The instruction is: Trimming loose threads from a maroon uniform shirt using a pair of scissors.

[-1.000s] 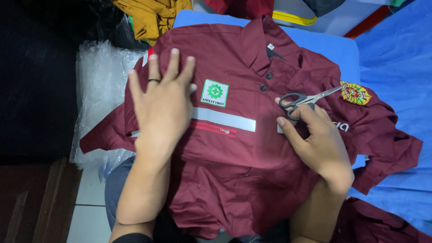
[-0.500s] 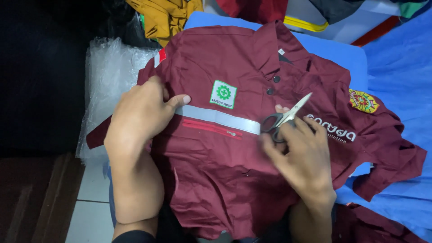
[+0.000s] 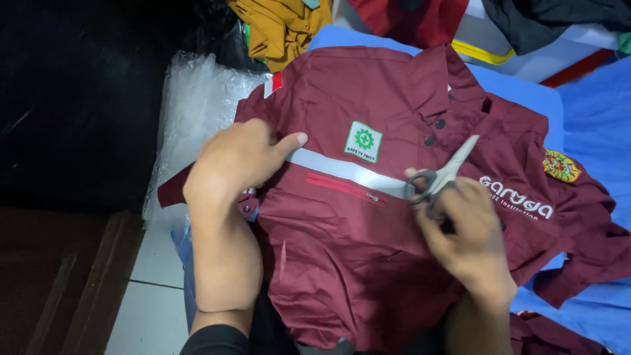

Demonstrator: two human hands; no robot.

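Observation:
A maroon work shirt [image 3: 368, 263] lies spread face up in front of me, with a grey reflective stripe across the chest, a green and white square patch and a round badge on one sleeve. My left hand [image 3: 233, 164] grips a fold of the shirt's side near the stripe's end, thumb pointing along the stripe. My right hand [image 3: 470, 230] rests on the shirt's middle and holds small grey scissors [image 3: 444, 177], blades pointing up and away toward the button placket.
Crinkled clear plastic wrap [image 3: 194, 112] lies left of the shirt. A blue cloth [image 3: 591, 118] covers the surface to the right. Mustard [image 3: 282, 26], red [image 3: 407, 16] and dark garments are heaped at the back. A dark wooden edge and pale floor tiles [image 3: 148, 296] sit at lower left.
My left hand went from flat and spread on the chest to gripping the shirt's side. My right hand drew the scissors toward the shirt's middle and turned the blades upward.

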